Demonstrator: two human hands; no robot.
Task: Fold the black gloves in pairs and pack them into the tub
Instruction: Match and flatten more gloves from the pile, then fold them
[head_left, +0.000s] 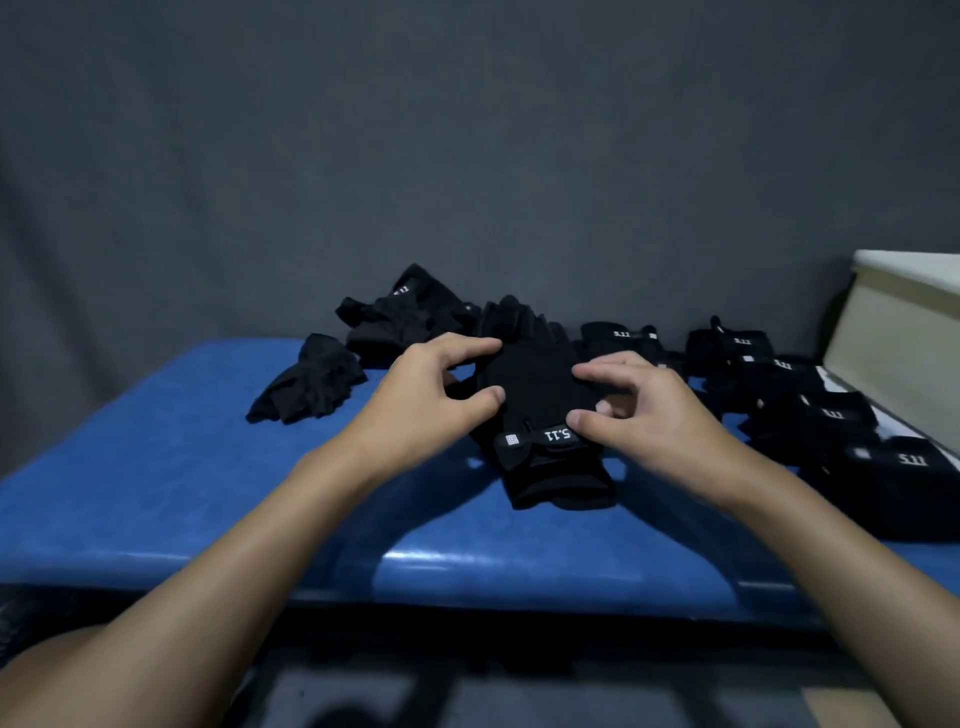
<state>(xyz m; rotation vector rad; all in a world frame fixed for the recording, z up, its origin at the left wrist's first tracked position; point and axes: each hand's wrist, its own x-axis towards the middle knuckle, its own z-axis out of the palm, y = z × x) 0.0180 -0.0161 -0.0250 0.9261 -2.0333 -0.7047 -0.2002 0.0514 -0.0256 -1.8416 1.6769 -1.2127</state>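
Left hand (436, 400): thumb and forefinger curling onto the left edge of the glove (535, 384), gripping it
Right hand (649, 410): thumb and forefinger pinching the glove's right side, thumb tip resting just beside the white "5.11" mark on the strap
Glove: lying flat in the middle of the blue table (156, 467), cuff pointing toward the person, a second black layer showing under the cuff
Loose glove (311, 387): lying crumpled to the left, apart from the rest
Pile (405, 317): unfolded gloves heaping at the far edge, behind the left hand
Folded gloves (831, 421): sitting in a row along the table's right side
Tub (893, 322): pale, standing at far right, just beside the folded gloves
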